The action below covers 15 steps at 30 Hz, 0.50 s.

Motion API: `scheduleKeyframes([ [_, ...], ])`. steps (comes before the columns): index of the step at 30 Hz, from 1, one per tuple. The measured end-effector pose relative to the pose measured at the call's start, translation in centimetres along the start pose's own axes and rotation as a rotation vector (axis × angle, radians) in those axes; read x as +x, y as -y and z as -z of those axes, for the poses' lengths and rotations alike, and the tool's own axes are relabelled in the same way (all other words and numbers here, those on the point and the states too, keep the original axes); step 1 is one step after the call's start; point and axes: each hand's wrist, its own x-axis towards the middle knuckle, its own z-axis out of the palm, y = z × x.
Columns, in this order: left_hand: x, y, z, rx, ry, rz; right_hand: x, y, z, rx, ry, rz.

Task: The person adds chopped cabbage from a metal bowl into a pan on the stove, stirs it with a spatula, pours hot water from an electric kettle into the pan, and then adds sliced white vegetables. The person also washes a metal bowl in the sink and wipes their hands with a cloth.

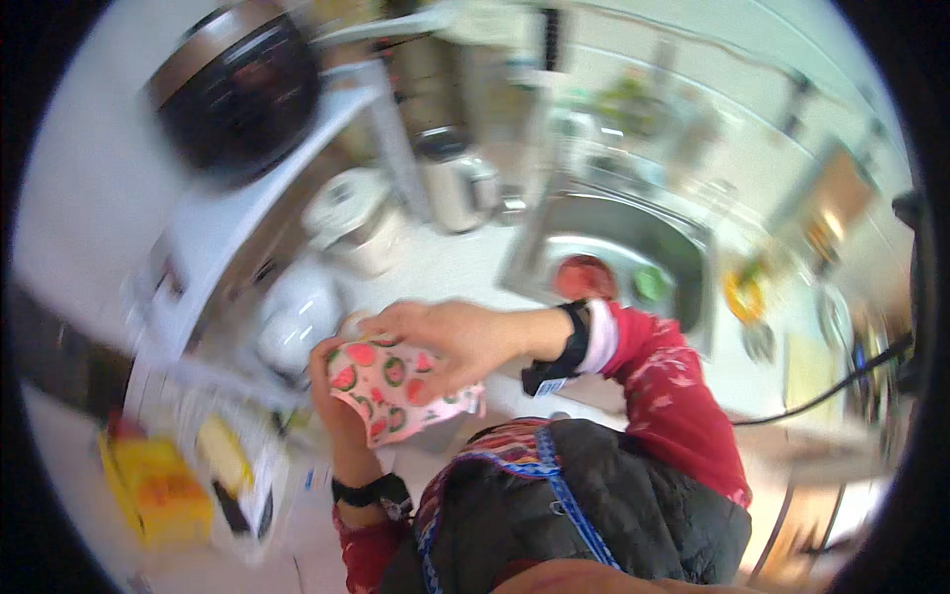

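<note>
A pink cloth [386, 386] printed with watermelons hangs between my two hands in front of my body. My left hand [326, 379] grips its left edge, with the fingers partly hidden behind it. From the right, my right hand [453, 341] reaches across the cloth and holds its upper side; some of its fingertips are out of sight. A small pale round shape [356, 324] shows by the fingers of both hands, too blurred to identify. Both wrists wear black bands.
A steel sink [653, 215] contains a red bowl [586, 278] and a green item [653, 284]. A white lidded pot [352, 215] and an electric kettle [453, 182] stand behind my hands. White bowls [293, 319] sit left. A yellow bag [156, 486] is at lower left.
</note>
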Motion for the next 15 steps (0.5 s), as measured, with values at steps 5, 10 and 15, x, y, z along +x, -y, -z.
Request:
scheduleKeyframes([
  [5,1.7,1.9,-16.0,0.714,0.453,-0.356,-13.0,1.6,4.1,-0.088,-0.482,-0.266],
  [10,-0.1,4.2,-28.7,0.495,0.998,-0.213,-24.3,2.8,9.5,-0.326,-0.805,-0.457],
  [15,-5.0,5.6,-37.4,-0.031,1.117,0.268,-32.7,8.7,12.0,-0.886,-1.093,-0.391],
])
